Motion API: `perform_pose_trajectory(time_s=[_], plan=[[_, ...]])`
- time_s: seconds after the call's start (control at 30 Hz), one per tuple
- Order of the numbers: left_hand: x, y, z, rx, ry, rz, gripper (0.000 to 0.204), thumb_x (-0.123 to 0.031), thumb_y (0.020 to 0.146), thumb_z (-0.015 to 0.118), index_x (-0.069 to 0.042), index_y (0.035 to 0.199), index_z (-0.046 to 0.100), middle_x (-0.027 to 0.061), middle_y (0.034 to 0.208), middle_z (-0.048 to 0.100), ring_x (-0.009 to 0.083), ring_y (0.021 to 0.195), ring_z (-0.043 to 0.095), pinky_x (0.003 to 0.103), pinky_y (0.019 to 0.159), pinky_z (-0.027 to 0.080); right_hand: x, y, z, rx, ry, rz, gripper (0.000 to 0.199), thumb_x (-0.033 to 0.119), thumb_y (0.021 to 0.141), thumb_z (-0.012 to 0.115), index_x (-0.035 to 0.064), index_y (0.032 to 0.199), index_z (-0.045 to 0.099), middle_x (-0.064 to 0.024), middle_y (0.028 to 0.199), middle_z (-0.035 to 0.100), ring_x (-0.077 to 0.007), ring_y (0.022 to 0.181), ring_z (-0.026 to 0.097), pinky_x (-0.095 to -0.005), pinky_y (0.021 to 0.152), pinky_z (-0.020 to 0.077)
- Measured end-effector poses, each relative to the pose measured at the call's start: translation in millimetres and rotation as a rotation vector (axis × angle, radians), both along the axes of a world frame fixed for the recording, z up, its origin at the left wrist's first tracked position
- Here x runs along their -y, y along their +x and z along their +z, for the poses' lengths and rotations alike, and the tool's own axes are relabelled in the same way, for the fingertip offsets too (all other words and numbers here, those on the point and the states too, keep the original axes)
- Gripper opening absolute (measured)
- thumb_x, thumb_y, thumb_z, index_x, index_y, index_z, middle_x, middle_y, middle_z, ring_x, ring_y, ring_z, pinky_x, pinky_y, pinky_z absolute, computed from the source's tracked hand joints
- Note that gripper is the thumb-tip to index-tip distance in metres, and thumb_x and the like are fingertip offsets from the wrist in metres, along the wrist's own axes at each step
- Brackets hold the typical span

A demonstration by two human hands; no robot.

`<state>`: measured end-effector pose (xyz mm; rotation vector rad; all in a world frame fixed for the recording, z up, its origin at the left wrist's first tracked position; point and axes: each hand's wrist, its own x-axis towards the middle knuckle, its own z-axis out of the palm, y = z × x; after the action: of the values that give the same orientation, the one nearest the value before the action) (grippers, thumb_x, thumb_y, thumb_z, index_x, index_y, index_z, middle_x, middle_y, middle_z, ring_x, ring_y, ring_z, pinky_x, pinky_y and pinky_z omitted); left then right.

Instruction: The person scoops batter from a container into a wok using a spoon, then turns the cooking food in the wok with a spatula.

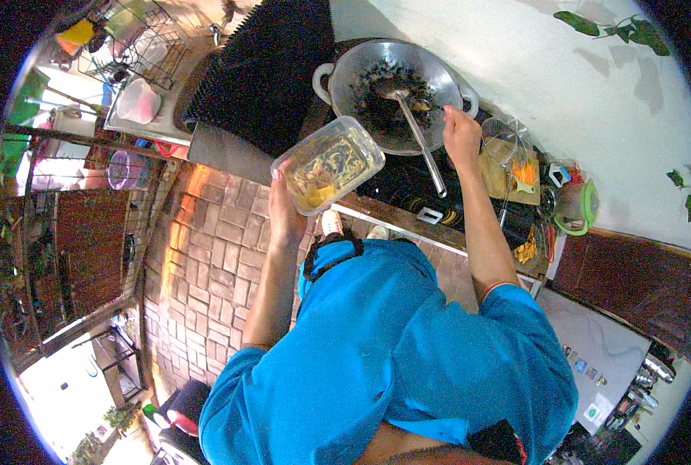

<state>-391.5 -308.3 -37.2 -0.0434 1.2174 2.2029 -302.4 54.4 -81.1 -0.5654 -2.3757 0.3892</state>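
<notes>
- While the person in the blue shirt [392, 349] stands at the counter [407, 221], the items read as follows from left to right
- Far left: a wire dish rack [140, 39] sits at the upper edge of the view, with a pale plastic jug [138, 101] just below it on the steel sink surface [128, 124]
- Below that area: a brick-paved floor [206, 256] runs down the left half of the view
- Left hand [283, 209]: raised over the floor beside the counter edge, fingers closed around the near end of a clear plastic tub [331, 164]
- Tub: held tilted in the air, to the lower left of the wok and clear of it; it holds pale yellow strips and chunks of food
- Centre top: a dark ridged mat [272, 70] lies between the sink and the stove
- Wok [392, 93]: a round metal pan with side handles, resting on the black stove top [400, 182]; dark bits of food lie in its bowl
- Ladle [419, 136]: its bowl rests inside the wok, and its long handle slopes down over the near rim towards the person
- Right hand [460, 136]: placed at the right rim of the wok, fingers curled together; what it is clamped on cannot be told from this view
- Right of the wok: a wire skimmer [504, 139] lies over a wooden board [508, 174] carrying orange pieces
- Far right: a green-rimmed jar [574, 205] stands near the white wall [563, 85]
</notes>
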Motion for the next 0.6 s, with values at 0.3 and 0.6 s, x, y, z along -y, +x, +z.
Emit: perform_pose_trajectory(time_s=[0.3, 0.6], plan=[[3, 8, 1, -0.001, -0.002, 0.007, 0.060, -0.051, 0.098, 0.035, -0.004, 0.135, 0.034, 0.0211, 0.127, 0.050, 0.0343, 0.112, 0.057, 0.050, 0.087, 0.053, 14, 4, 7, 0.077, 0.003, -0.061, 0.016, 0.007, 0.088, 0.055, 0.0019, 0.098, 0.067, -0.0171, 0.082, 0.068, -0.0317, 0.075, 0.067, -0.0379, 0.068, 0.0528], [2, 4, 4, 0.037, -0.012, 0.034, 0.052, -0.045, 0.100, 0.033, -0.005, 0.134, 0.038, 0.0182, 0.129, 0.049, 0.0332, 0.114, 0.056, 0.049, 0.089, 0.052, 13, 0, 10, 0.000, 0.014, -0.043, 0.014, 0.009, 0.087, 0.056, 0.0006, 0.094, 0.066, -0.0183, 0.083, 0.067, -0.0331, 0.076, 0.067, -0.0395, 0.068, 0.0524]])
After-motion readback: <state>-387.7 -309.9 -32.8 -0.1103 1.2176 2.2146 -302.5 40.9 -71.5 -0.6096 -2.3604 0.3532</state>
